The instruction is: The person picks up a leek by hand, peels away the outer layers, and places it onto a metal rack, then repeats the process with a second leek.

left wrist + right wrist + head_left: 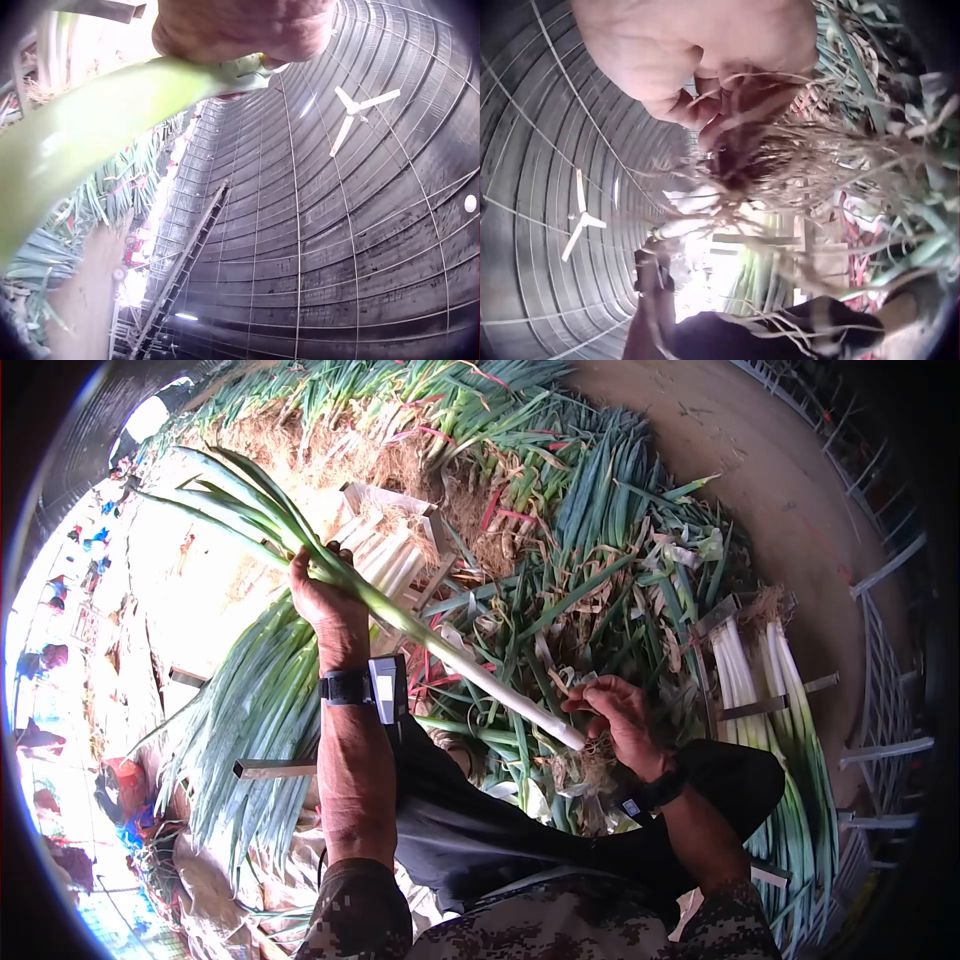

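Observation:
In the head view a long green onion (pixel 470 668) slants across the person's front, green leaves up left and white stem toward the lower right. The left hand (pixel 330 595) grips it where the leaves meet the stem; in the left wrist view the pale green stalk (pixel 105 112) runs beneath that hand. The right hand (pixel 622 722) is at the root end, fingers bent beside the white stem. Its fingertips (pixel 701 120) come close together above the tangled brown roots (pixel 780 169) in the right wrist view; I cannot tell what they pinch.
Trimmed green onions lie on metal racks at the left (pixel 245 720) and right (pixel 790 710). Leaf scraps (pixel 590 600) cover the ground ahead, with heaped green onions (pixel 600 480) behind. Metal rack bars (pixel 275 769) stick out near the left forearm.

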`<state>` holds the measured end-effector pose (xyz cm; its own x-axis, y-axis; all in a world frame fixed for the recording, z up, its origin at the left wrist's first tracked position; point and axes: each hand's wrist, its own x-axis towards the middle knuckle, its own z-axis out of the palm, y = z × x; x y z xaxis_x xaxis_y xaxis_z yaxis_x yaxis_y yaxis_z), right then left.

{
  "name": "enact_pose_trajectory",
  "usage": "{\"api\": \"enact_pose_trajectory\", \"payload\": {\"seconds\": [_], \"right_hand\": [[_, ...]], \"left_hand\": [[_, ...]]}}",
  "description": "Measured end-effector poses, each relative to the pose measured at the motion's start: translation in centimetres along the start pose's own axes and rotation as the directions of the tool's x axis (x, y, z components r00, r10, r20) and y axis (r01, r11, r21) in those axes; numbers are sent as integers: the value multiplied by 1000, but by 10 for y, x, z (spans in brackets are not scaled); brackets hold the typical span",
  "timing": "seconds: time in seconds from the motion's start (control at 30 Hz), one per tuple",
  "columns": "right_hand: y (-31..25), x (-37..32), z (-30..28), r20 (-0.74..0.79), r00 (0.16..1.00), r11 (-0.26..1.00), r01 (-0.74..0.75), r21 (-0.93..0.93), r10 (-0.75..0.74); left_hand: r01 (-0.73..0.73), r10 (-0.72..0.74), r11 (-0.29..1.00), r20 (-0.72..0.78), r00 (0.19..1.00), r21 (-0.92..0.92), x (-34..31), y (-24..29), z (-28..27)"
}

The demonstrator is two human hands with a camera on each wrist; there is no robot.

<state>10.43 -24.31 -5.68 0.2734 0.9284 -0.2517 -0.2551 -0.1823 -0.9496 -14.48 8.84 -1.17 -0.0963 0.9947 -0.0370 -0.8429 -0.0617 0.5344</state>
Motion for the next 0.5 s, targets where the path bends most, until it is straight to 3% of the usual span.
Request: {"api": "enact_pose_trajectory", "payload": {"seconds": [0.03, 0.13, 0.27, 0.43, 0.5], "right_hand": [[-4, 0, -3, -1, 1000, 1000, -21, -10, 21], [1, 1, 6, 98, 962, 943, 271, -193, -256], [-23, 0, 15, 360, 825, 611, 565, -555, -436], [-17, -1, 15, 269, 835, 631, 541, -556, -480], [-13, 2, 12, 254, 807, 562, 563, -606, -533]], "left_hand": [[19, -19, 1000, 11, 1000, -21, 1, 1, -2], [-39, 45, 996, -78, 996, 82, 0, 0, 2], [-114, 151, 968, -162, 975, 222, -9, -3, 4], [-109, 170, 959, -221, 960, 261, -10, 4, 5], [-133, 191, 960, -228, 955, 249, -22, 11, 12]]}}
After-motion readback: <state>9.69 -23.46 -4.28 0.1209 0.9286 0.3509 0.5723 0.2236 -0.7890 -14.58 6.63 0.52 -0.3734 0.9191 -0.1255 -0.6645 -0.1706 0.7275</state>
